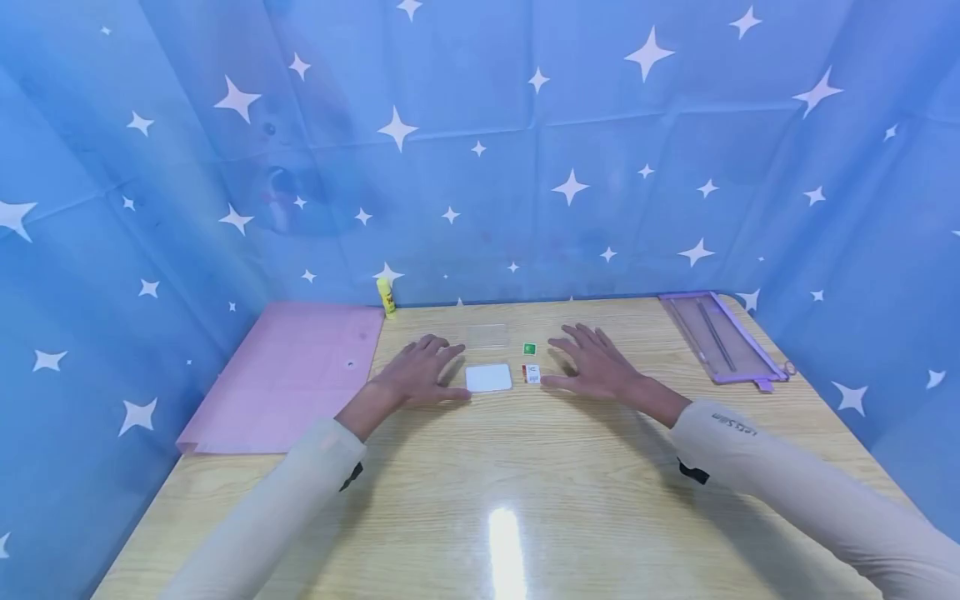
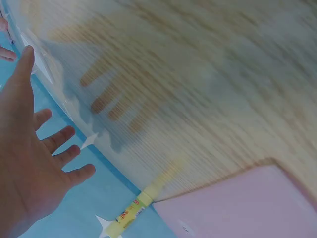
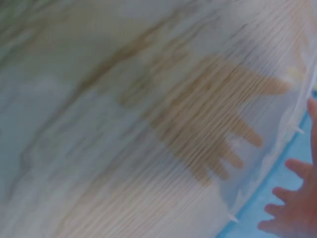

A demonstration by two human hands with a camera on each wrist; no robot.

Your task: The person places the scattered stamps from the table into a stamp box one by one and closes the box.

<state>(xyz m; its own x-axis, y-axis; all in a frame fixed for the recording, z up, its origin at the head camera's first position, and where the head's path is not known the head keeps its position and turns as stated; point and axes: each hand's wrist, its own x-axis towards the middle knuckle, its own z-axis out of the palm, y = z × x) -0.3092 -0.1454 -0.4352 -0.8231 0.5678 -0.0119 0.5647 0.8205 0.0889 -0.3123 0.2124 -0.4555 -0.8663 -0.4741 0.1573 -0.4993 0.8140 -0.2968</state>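
Observation:
Both hands are spread with nothing in them. In the head view the left hand is just left of a white rectangular card, its thumb tip close to the card's edge. The right hand lies right of a small red-and-white card, thumb tip beside it. A small green square and a clear flat rectangle lie farther back between the hands. The left wrist view shows the left hand with fingers apart; the right wrist view catches the right hand at its edge.
A pink sheet covers the table's left side, a yellow glue stick standing by its back corner. At the back right lies a purple-edged mesh pouch with dark slim items inside. Blue star-patterned cloth surrounds the wooden table.

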